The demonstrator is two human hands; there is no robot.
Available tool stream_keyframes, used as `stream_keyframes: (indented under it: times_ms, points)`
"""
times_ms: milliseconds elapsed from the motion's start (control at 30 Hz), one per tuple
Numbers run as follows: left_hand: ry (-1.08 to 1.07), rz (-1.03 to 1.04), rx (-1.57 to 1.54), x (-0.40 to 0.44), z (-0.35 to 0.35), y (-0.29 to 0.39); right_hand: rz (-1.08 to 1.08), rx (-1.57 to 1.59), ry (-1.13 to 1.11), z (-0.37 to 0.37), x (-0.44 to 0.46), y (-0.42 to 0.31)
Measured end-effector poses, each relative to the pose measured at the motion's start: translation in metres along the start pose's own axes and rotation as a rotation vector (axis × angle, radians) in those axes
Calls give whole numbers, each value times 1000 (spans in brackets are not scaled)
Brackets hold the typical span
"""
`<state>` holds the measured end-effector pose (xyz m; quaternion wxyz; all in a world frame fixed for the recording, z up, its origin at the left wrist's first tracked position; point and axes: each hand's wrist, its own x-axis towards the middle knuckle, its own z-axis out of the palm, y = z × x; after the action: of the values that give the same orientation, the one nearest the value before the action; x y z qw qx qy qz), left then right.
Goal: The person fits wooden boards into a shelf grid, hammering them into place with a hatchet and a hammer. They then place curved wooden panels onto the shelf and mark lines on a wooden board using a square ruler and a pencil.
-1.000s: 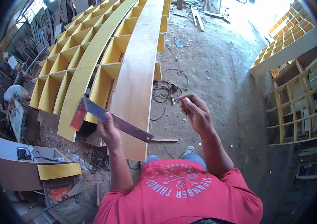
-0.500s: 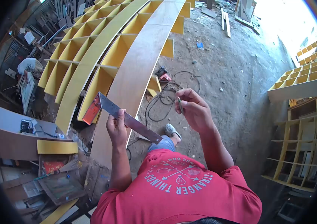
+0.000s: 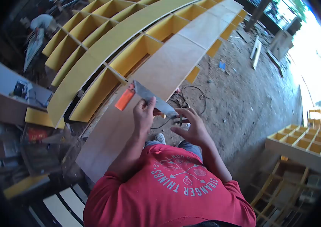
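The metal square point(image 3: 161, 104) is being gripped over the pale board point(image 3: 160, 73) by the tightly curled left hand point(image 3: 144, 113), presumably for steadiness, while its tip is being flanked by the loosely spread right hand point(image 3: 193, 128), where a slim item point(image 3: 180, 122) is being held.

we have one view, worn on the person's head, looking forward and steeply down. from there we see over the front of the shirt point(image 3: 175, 200), which is nearest to us and fills the lower middle. the left hand point(image 3: 144, 113) and right hand point(image 3: 193, 128) come close before us, near the center. beyond them, the board point(image 3: 164, 72) and floor point(image 3: 251, 98) stretch away toward the top. our angle is very wide, going black in the corners.
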<state>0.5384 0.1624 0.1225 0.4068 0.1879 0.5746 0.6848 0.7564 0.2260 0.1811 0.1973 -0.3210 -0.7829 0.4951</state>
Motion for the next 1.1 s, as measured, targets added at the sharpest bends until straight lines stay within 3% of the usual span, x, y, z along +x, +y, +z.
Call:
stream_keyframes:
  times_ms: [100, 233, 333, 433, 467, 567, 667, 767, 867, 967, 1067, 1100]
  points:
    - [12, -13, -87, 2, 4, -9, -173, -400, 53, 10, 32, 37]
    - [151, -64, -103, -8, -1, 0, -279, -246, -51, -1, 70, 61]
    - [119, -56, -135, -18, -8, 1, -302, -215, -126, -12, 90, 61]
    - [-108, 24, 448, -24, -56, 18, -324, -204, -9, -16, 102, 61]
    - [-121, 2, 744, -30, -56, 56, -301, -215, 19, -17, 103, 60]
    - [201, 53, 892, -19, -112, 72, -230, -240, 117, -20, 110, 62]
    - [434, 616, 1394, 16, -165, 63, -82, -219, 180, -15, 116, 63]
    - [53, -201, 1173, 37, -197, 60, -45, -271, 219, -2, 119, 56]
    - [83, -152, 1269, 38, -196, 78, -80, -254, 259, 11, 117, 53]
    - [267, 29, 1409, 22, -179, 121, -165, -280, 298, 18, 110, 49]
    - [407, 433, 1611, 3, -153, 161, -231, -244, 339, 26, 98, 60]
    - [424, 431, 1605, -2, -149, 158, -218, -215, 346, 29, 94, 67]
